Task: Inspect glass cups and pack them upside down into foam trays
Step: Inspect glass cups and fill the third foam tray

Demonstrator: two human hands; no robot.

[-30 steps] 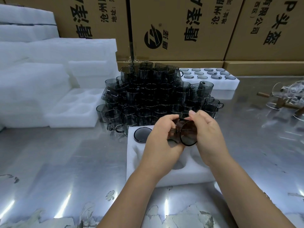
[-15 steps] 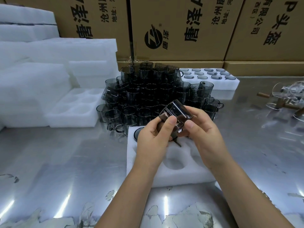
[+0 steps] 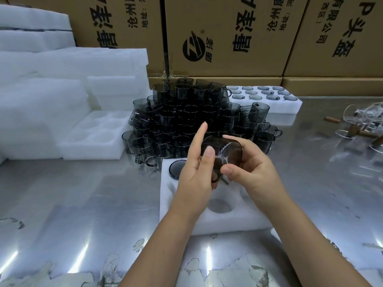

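Observation:
A smoky grey glass cup (image 3: pixel 230 152) is held tilted between both hands, above the white foam tray (image 3: pixel 238 218) in front of me. My left hand (image 3: pixel 194 179) grips its left side with the thumb on the glass and the index finger pointing up. My right hand (image 3: pixel 255 172) wraps its thumb and fingers round the right side. One cup (image 3: pixel 177 166) sits upside down in the tray's far left pocket. The near pocket is open; my hands hide the other pockets. A pile of the same cups (image 3: pixel 192 117) stands just behind the tray.
A filled foam tray (image 3: pixel 290 106) lies at the back right, an empty one (image 3: pixel 93 141) at the left beside stacked foam (image 3: pixel 41 90). Cardboard boxes (image 3: pixel 223 34) wall the back. Clear glass pieces with wooden handles (image 3: pixel 360 129) lie at the far right on the metal table.
The cup has been turned in my hands, from base up and away to lying on its side. My left index finger has lifted off it and now points up.

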